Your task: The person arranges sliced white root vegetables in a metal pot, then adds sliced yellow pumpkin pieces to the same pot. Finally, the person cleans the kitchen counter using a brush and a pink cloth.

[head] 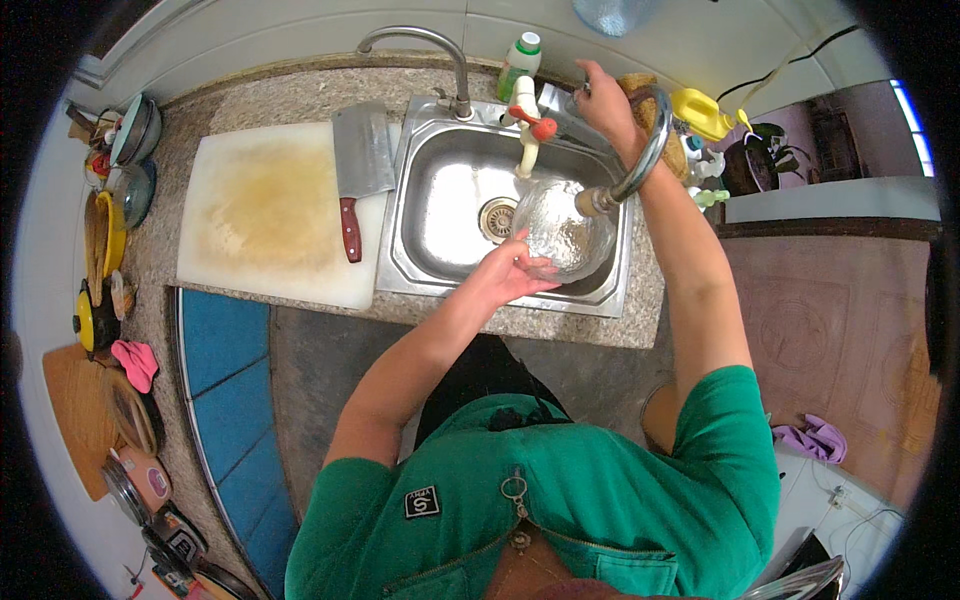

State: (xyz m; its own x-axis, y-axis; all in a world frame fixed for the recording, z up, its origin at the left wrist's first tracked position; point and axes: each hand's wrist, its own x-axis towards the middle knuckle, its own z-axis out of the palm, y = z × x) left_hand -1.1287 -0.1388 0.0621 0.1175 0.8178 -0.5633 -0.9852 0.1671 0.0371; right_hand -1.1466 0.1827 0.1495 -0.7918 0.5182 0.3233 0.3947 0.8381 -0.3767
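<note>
A clear glass bowl [571, 244] is tilted in the right part of the stainless steel sink [442, 202], with my left hand [517, 270] gripping its near left rim. Over the bowl hangs the spout of a curved metal faucet [661, 124]; the inside of the bowl glistens. My right hand [604, 105] is behind the sink at the back right, beside the base of that faucet. Its fingers are partly curled near a metal part, and their grip is hidden. A white plastic tap [525, 112] with a red handle stands between my hands, at the sink's back edge.
Left of the sink, a cleaver [364, 154] lies on a white cutting board [255, 217]. A second arched faucet [457, 60] rises behind the sink. A green-and-white bottle [519, 67] and a yellow jug [701, 114] stand at the back. Bowls [139, 131] line the left counter.
</note>
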